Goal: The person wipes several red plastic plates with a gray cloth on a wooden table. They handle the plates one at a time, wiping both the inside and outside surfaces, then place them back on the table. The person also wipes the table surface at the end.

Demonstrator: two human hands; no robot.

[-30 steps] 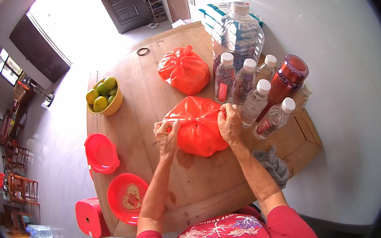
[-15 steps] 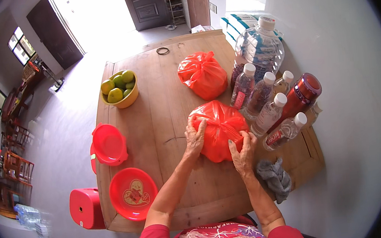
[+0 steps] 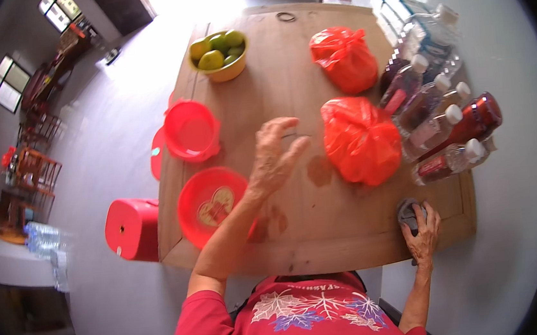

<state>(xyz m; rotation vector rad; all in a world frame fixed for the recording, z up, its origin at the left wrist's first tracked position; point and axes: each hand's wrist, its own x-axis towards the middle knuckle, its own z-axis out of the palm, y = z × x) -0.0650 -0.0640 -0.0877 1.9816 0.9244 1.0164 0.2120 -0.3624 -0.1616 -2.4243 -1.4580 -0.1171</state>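
Observation:
My left hand (image 3: 274, 157) hovers over the middle of the wooden table (image 3: 300, 229), fingers apart and holding nothing. Just to its right sits a knotted red plastic bag (image 3: 362, 142), full and rounded, which neither hand touches. At the table's right front, my right hand (image 3: 423, 233) is closed over a crumpled grey cloth (image 3: 407, 211), which is partly hidden under the fingers. Beneath my left forearm lies a red plastic basin (image 3: 188, 204) with a heart pattern, part of it covered by the arm. Damp dark patches show on the wood beside the bag and the basin.
A second red bag (image 3: 345, 60) stands farther back. Along the right edge are several capped bottles (image 3: 429, 127), a red thermos (image 3: 465, 126) and a large clear jug (image 3: 433, 35). At left are a yellow bowl of green fruit (image 3: 227, 71), a red basin (image 3: 190, 131) and a red stool (image 3: 133, 229).
Both hands have let go of the nearer red bag. My left hand has lifted off to its left; my right hand has moved down and right onto the grey cloth. The view has shifted.

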